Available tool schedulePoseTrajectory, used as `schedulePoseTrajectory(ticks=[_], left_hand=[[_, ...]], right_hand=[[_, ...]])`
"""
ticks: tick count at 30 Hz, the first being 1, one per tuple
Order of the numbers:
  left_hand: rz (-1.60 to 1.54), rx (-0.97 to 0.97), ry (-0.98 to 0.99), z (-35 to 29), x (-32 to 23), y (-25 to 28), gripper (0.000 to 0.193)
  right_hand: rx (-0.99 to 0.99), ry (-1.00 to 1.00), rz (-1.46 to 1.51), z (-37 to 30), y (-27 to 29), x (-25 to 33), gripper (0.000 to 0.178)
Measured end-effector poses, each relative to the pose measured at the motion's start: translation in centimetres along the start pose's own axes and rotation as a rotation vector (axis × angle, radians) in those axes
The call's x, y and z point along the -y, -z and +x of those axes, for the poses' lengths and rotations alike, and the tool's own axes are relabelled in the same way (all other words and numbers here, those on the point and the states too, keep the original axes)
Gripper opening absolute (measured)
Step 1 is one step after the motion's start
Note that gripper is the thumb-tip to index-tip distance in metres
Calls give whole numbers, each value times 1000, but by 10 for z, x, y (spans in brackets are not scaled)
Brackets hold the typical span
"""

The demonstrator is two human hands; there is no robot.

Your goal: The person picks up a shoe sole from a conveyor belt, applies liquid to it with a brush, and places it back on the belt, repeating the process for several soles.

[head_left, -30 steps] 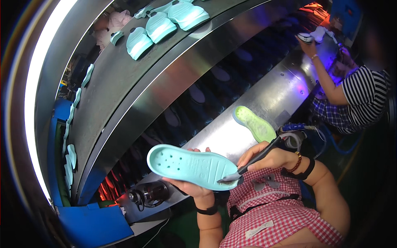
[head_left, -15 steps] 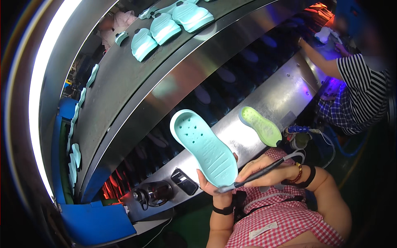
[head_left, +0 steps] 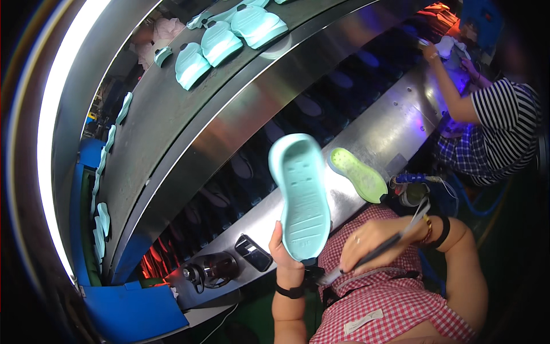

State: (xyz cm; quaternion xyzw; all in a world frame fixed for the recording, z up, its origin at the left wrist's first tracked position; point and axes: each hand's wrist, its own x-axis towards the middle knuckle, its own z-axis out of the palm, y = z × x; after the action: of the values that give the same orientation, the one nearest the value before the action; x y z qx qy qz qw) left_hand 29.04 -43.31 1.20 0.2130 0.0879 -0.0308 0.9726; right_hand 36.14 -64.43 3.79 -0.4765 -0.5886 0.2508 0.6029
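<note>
My left hand [head_left: 282, 257] grips a pale turquoise shoe sole [head_left: 303, 200] by its lower end. The sole stands nearly upright, its hollow, grooved inner face toward me. To the right of its lower end, my right hand [head_left: 369, 243] is closed round a brush [head_left: 379, 250] with a dark handle and a thin tube at the back. The brush head points down-left and is apart from the sole, in front of the checked apron [head_left: 395, 304]. A yellow-green sole-shaped piece [head_left: 360, 176] lies on the metal ledge, just beyond my right hand.
A phone [head_left: 253, 253] and a dark glass jar [head_left: 220, 269] sit on the ledge at left. Turquoise soles [head_left: 220, 43] ride the upper conveyor belt [head_left: 172, 126]. More soles [head_left: 308, 106] lie in the dark lower level. A co-worker in stripes [head_left: 492, 114] works at far right.
The turquoise sole has swung more upright and shifted right in my left hand. The brush has come away from the sole's lower end, down and to the right. The co-worker's arm has moved.
</note>
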Motion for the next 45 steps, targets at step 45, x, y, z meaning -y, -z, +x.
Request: schedulePoseTrajectory(ticks=[45], left_hand=[[204, -505, 97, -26, 23, 30, 46]], right_hand=[[-618, -349, 81, -19, -12, -33, 20]])
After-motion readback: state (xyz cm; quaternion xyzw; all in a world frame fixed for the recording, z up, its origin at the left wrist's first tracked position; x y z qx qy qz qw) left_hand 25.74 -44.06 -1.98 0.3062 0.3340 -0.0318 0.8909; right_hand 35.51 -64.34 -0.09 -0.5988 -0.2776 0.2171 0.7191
